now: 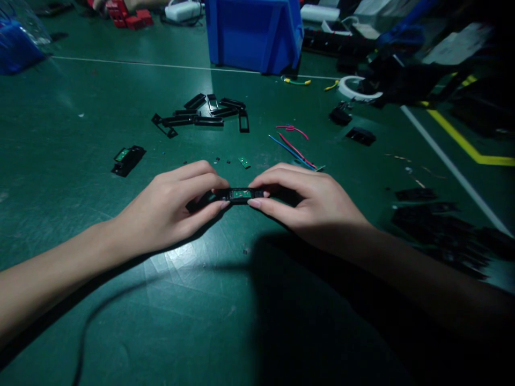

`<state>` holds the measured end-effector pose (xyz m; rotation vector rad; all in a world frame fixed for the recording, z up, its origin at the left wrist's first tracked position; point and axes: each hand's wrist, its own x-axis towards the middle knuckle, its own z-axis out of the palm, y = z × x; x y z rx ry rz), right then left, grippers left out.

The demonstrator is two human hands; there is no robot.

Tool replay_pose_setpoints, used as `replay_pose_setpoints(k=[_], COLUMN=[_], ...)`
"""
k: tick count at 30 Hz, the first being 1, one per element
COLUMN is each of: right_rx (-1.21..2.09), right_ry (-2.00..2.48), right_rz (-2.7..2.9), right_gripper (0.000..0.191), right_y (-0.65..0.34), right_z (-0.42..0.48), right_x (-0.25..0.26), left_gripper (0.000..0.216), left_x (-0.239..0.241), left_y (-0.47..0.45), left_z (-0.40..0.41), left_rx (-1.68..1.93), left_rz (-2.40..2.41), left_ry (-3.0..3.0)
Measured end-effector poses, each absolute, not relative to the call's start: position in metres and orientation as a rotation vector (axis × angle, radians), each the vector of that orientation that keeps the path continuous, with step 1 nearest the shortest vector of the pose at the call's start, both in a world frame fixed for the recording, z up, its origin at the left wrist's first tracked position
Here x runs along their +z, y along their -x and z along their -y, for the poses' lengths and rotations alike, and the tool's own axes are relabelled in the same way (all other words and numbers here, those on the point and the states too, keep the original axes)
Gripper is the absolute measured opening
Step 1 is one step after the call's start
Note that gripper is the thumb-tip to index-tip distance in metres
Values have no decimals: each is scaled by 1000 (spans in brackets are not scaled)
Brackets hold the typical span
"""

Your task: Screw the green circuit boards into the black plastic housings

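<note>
Between my two hands is a small black plastic housing with a green circuit board (pixel 241 194) set in it, low over the green table or resting on it; I cannot tell which. My left hand (pixel 181 201) pinches its left end with thumb and fingers. At the right end, my right hand (pixel 308 198) grips it the same way. Just beyond the fingers lies a loose green circuit board (pixel 244 162) among a few tiny black bits. A similar black housing with a green board (pixel 127 160) sits to the left of my left hand.
Several black rectangular frames (pixel 209 121) lie in a loose group farther back. Red and blue wires (pixel 293 150) lie beyond my right hand. A blue bin (pixel 253 35) stands at the back. Dark plastic parts (pixel 438 225) are heaped at right, near a white ring (pixel 358 88).
</note>
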<state>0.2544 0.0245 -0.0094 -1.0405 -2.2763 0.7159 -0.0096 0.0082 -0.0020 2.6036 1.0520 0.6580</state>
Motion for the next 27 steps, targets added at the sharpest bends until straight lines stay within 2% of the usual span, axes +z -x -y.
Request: replay_pose_setpoints(k=[27], right_rx=[692], right_ry=[1087], right_rz=[2286], right_gripper=[19], right_y=[-255], right_z=[-24], right_x=[-8], left_gripper=[22], left_x=[-1], left_y=[9], left_z=[-7], left_rx=[673], left_rz=[-1050], left_ry=[-2590])
